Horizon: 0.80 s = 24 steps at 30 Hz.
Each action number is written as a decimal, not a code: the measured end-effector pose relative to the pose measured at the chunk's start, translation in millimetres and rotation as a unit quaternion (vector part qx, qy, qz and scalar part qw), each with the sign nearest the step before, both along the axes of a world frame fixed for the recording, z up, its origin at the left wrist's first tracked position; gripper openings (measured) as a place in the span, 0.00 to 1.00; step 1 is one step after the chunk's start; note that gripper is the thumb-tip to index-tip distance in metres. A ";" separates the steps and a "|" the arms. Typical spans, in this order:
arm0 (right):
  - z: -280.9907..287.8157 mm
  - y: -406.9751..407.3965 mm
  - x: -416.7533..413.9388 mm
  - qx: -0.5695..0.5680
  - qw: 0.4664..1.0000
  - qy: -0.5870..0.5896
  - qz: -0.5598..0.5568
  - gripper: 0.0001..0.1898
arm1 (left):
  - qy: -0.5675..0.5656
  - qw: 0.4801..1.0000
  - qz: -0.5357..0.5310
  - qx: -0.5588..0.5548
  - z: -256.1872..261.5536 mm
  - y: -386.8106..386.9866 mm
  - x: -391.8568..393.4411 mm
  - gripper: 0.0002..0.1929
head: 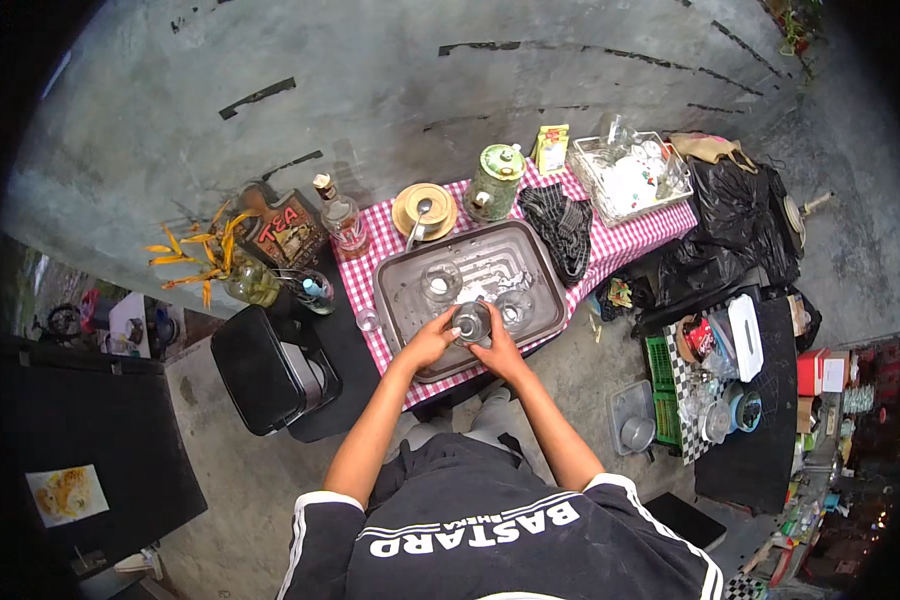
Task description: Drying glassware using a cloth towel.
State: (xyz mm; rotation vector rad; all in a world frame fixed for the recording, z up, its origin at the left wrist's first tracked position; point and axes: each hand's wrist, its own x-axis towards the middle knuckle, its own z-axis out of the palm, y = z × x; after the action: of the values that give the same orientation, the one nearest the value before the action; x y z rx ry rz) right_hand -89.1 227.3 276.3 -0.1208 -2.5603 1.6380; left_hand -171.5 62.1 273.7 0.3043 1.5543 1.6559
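Between my left hand and my right hand is a clear drinking glass, gripped from both sides. Both hands are over the near part of a large brown tray with a wet, grooved bottom. Two more clear glasses share the tray: one glass stands beyond my left hand, and another glass sits just right of my right hand. Whether the held glass touches the tray, I cannot tell.
A red checked tablecloth lies beneath the tray. Around it stand a glass bottle, a yellow saucer with a spoon, a green lidded pitcher, a dark checked cloth and a white basket of dishes. A small glass sits left.
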 end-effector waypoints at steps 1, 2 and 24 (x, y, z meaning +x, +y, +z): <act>0.7 -1.1 0.3 0.001 1.000 0.001 -0.004 0.45 | -0.006 1.000 -0.006 0.002 1.0 -0.6 -1.6 0.29; 1.4 -2.0 0.8 -0.007 1.000 -0.005 -0.005 0.45 | -0.005 1.000 -0.010 0.003 1.8 -0.8 -1.5 0.29; 77.2 47.5 28.7 0.137 0.973 -0.079 0.170 0.48 | 0.121 0.975 0.109 -0.150 0.0 -28.2 43.4 0.26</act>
State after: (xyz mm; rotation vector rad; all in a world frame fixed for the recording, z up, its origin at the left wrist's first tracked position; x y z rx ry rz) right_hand -60.4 274.8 353.5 0.2323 -3.0377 1.3920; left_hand -128.1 34.0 273.7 0.1838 2.0573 1.5591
